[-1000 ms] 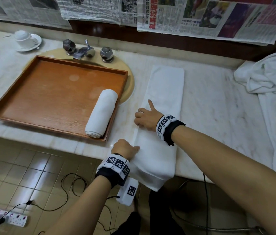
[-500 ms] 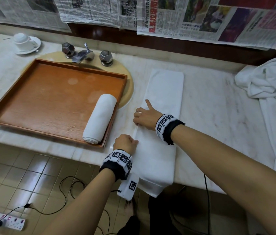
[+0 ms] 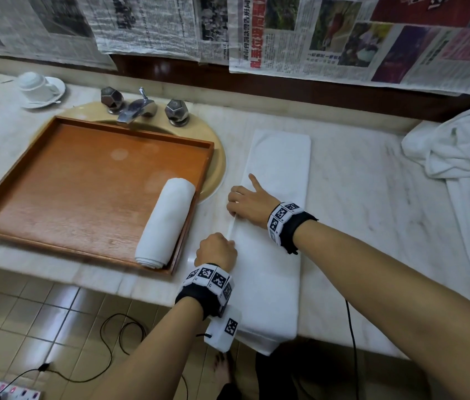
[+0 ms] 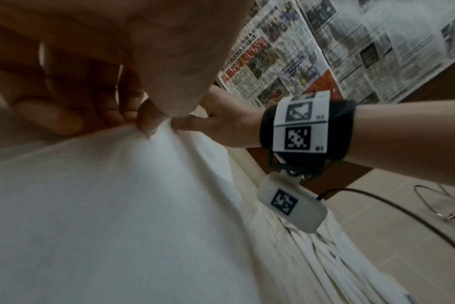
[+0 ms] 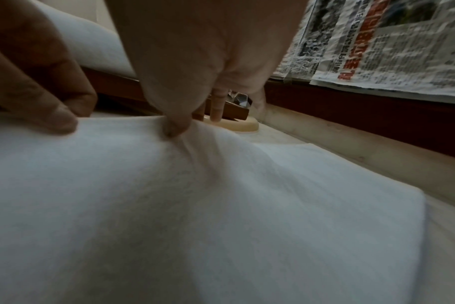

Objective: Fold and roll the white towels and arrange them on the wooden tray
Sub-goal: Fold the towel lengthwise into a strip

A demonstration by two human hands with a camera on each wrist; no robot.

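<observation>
the left hand [image 3: 216,249] has crept up the left edge of the folded towel [image 3: 274,226] toward the right hand [image 3: 249,202] since a second ago, and now both sit close together on that edge. each pinches it between thumb and fingers [image 4: 146,121], the right forefinger pointing forward. the towel lies as a long strip on the counter [image 3: 372,197], its near end hanging over the front. this looks like lining up the layers before rolling. one rolled towel [image 3: 164,223] already lies in the tray [image 3: 55,232].
</observation>
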